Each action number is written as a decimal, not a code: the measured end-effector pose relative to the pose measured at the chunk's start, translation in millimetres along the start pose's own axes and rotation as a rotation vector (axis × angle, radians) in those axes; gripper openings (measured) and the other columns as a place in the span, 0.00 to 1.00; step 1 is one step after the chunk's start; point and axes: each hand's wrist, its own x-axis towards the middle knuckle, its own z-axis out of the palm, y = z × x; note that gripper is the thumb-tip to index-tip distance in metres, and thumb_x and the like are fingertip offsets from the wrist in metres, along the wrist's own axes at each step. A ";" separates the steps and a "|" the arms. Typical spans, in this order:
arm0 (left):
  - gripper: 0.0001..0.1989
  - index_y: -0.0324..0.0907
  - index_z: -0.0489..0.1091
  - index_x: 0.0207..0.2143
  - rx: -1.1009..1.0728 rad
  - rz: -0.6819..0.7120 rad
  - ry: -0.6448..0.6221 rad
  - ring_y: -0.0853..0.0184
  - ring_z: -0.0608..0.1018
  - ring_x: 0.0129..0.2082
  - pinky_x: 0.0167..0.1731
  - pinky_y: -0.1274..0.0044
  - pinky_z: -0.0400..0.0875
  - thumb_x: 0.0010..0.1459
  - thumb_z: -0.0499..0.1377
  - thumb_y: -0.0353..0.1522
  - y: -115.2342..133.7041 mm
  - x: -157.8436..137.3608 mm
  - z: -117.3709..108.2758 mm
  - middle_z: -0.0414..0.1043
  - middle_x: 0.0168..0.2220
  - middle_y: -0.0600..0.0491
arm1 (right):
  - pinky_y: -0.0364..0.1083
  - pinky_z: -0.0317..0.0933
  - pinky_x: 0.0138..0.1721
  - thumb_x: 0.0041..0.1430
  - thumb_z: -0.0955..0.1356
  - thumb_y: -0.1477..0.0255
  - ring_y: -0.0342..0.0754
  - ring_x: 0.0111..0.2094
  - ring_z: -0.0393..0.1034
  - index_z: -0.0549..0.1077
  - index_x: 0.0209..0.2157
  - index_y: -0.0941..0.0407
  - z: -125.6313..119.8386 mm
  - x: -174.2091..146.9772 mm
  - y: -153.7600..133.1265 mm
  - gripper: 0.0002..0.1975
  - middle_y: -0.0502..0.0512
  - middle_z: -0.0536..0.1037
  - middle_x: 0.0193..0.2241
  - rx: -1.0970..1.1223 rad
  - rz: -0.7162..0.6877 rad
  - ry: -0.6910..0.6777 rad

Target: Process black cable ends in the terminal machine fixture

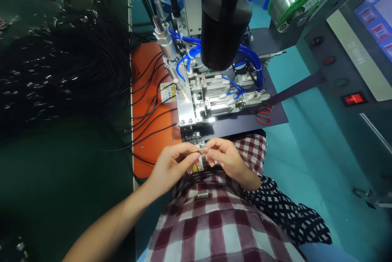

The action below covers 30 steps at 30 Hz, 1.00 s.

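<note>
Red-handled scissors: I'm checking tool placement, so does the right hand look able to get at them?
Probably yes: the scissors lie on the dark plate beyond the right hand, with nothing apparently covering their handles. That hand is pinching thin wires, though, so it would likely release them first.

1 view: head cam, from the person's own head, facing fwd & steeply down, v. wide. Close range: hands [171, 168] just below ctr, twd 6 o'clock, w/ checked shirt [226, 221] filling the bottom edge at 6. Machine [219, 86] a bit farther, at 12; dark tabletop [76, 164] approx. 8–10; ctrl panel [339, 66] slanting in, 2–3; floor [318, 196] at 4.
</note>
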 end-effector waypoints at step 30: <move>0.09 0.38 0.72 0.32 -0.425 -0.267 -0.017 0.73 0.72 0.20 0.21 0.82 0.65 0.52 0.66 0.35 -8.5 7.0 -3.0 0.71 0.19 0.55 | 0.41 0.56 0.24 0.56 0.71 0.68 0.39 0.20 0.62 0.71 0.26 0.58 3.8 -0.2 -2.8 0.09 0.47 0.69 0.21 -0.281 -0.074 -0.052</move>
